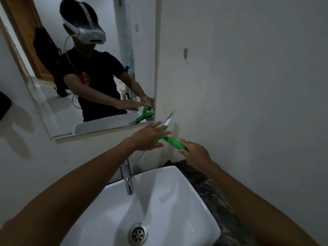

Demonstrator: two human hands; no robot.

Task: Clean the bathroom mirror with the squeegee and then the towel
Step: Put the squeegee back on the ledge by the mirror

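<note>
Both our hands meet at the green squeegee [170, 140] just right of the mirror [99, 82], beyond the sink [186, 189]: right hand [194, 153] gripping its handle, left hand [148, 136] spread open across its head.

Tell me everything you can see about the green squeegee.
The squeegee has a bright green handle that looks like plastic, forking toward a thin, pale metallic-looking blade strip. It is tilted, blade up against the wall just right of the mirror's lower corner, above the sink. The right hand holds the handle's lower end; the left hand, fingers spread, covers the fork near the blade. The mirror shows its reflection.
</note>
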